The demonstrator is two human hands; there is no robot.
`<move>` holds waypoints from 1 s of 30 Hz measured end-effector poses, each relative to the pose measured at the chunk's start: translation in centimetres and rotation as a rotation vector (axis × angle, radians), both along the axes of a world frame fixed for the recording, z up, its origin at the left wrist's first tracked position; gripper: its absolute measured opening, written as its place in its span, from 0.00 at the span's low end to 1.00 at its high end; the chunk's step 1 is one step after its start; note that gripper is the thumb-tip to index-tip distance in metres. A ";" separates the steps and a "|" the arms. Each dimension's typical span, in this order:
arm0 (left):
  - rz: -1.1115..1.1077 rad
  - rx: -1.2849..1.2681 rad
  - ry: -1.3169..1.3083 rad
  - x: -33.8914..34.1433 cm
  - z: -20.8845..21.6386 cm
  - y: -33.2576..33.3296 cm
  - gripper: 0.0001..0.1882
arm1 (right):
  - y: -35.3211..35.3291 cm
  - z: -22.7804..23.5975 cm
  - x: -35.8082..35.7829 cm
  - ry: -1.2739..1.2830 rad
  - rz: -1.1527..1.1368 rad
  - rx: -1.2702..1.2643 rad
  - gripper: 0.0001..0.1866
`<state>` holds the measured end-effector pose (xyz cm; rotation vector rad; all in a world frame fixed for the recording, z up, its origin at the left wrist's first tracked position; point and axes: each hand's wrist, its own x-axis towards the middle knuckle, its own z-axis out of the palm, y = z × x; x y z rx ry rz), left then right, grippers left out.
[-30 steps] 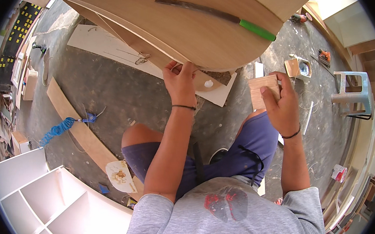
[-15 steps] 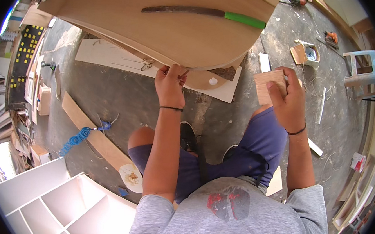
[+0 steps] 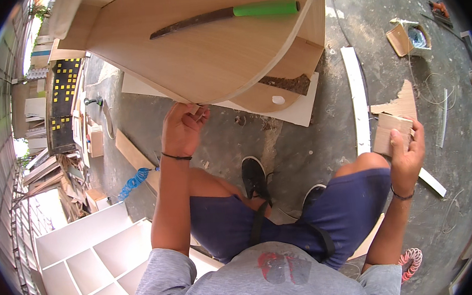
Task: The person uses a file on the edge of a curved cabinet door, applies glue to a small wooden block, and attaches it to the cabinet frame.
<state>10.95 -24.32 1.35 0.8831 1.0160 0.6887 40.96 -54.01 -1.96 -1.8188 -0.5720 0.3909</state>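
A curved wooden panel [image 3: 196,62], with a pale strip [image 3: 282,60] along its rounded edge, stands in front of me. A long knife with a green handle [image 3: 266,8] lies on top of it. My left hand [image 3: 183,128] is at the panel's near edge, where the strip ends. Its fingers are curled together, and what they pinch is hidden. Off to the right, my right hand [image 3: 407,153] grips a small flat wooden block [image 3: 388,133] between thumb and fingers, above the floor and apart from the panel.
White boards [image 3: 305,109] lie beneath the panel. Right of it are a long white strip [image 3: 356,99], a torn brown sheet [image 3: 401,101] and an open carton [image 3: 402,40]. At lower left stands a white compartmented cabinet [image 3: 81,229], near a coiled blue hose [image 3: 133,184]. A red coiled hose [image 3: 410,261] lies lower right.
My view has shifted. My right hand has moved down and away from the panel with the wooden block still in it. My left hand remains at the panel's near edge.
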 end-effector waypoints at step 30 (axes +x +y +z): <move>0.131 -0.133 0.022 -0.9 0.8 -0.7 0.08 | 4.4 -0.6 -2.8 0.027 0.289 0.009 0.20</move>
